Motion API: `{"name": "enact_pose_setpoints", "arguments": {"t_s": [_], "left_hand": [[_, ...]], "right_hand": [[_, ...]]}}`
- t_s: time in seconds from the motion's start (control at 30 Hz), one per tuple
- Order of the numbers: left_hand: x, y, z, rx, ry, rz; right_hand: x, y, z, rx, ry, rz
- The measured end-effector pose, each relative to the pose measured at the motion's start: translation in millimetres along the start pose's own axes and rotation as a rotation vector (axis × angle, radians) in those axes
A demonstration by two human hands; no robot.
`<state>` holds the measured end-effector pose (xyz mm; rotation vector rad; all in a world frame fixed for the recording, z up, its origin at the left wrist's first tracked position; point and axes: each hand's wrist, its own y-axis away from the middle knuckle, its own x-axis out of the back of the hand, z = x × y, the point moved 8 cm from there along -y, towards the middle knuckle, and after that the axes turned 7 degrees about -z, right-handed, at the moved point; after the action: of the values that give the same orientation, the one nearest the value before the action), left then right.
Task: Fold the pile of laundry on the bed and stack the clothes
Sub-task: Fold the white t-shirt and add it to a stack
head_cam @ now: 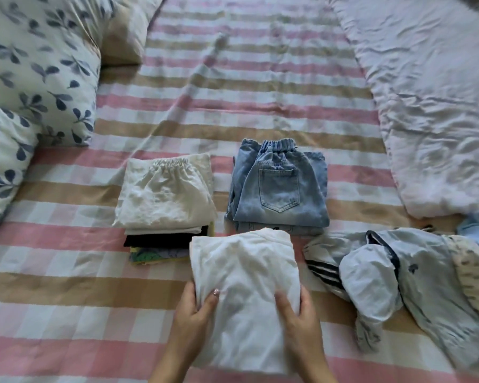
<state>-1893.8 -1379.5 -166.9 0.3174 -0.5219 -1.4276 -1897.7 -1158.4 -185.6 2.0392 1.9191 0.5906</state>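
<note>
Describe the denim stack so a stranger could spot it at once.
Start at the pink-and-tan checked bedsheet; near its middle, two folded stacks sit side by side. The denim stack is the right one, beside the white-topped stack. It alone is faded blue, with an elastic waistband and a back pocket facing up.

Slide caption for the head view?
Left hand and right hand grip a white garment near the mixed stack and denim stack.

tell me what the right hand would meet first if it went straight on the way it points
Likely the folded jeans stack. The right hand grips the white garment, whose far edge looks right at the stack's near edge, though depth is unclear.
</note>
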Motion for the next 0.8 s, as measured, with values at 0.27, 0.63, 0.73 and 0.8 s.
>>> {"name": "enact_pose_setpoints", "arguments": {"t_s": [0.27, 0.63, 0.73, 0.8], "left_hand": [[-68, -164, 150, -0.325, -0.064, -0.07], [-93, -265, 104, -0.224, -0.246, 0.095], [-97, -268, 103, -0.234, -0.374, 0.116], [-99, -269, 102, -0.219, -0.497, 0.112]], "right_hand": [[57, -171, -139, 0.307, 0.092, 0.123], [56, -281, -97, 0.202, 0.186, 0.193], [57, -286, -90, 0.158, 0.235, 0.204], [57, -285, -90, 0.126, 0.251, 0.199]]}}
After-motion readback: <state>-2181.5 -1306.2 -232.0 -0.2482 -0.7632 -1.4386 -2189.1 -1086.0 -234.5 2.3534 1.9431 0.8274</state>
